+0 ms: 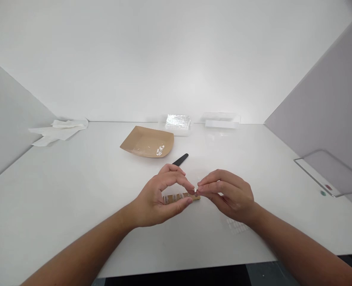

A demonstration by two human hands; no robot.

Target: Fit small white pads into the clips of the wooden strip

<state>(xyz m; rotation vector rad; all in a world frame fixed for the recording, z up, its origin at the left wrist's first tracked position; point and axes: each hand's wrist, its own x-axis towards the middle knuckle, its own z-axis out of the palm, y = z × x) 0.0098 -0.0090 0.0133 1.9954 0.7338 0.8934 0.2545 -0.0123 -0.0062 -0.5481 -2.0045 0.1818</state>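
My right hand [228,192] pinches a tiny white piece [195,190] between thumb and fingertips; what exactly it is I cannot make out. My left hand [165,194] is curved, thumb and index finger apart, with the index fingertip close to or touching that piece. Below the fingers lies a narrow brown strip [170,198] with several small clear, curved pieces in a row, partly hidden by my left hand. A slim black stick [182,159] with a rounded end shows just beyond the left fingers. Near my right wrist is a clear sheet of small pale tabs [237,226].
A brown paper tray [134,137] holds several white scraps. Behind it are a shiny clear packet [178,122] and a clear plastic box [222,121]. White tissues [59,129] lie far left. A clear metal-edged panel [316,176] and a small green object [323,193] are at right.
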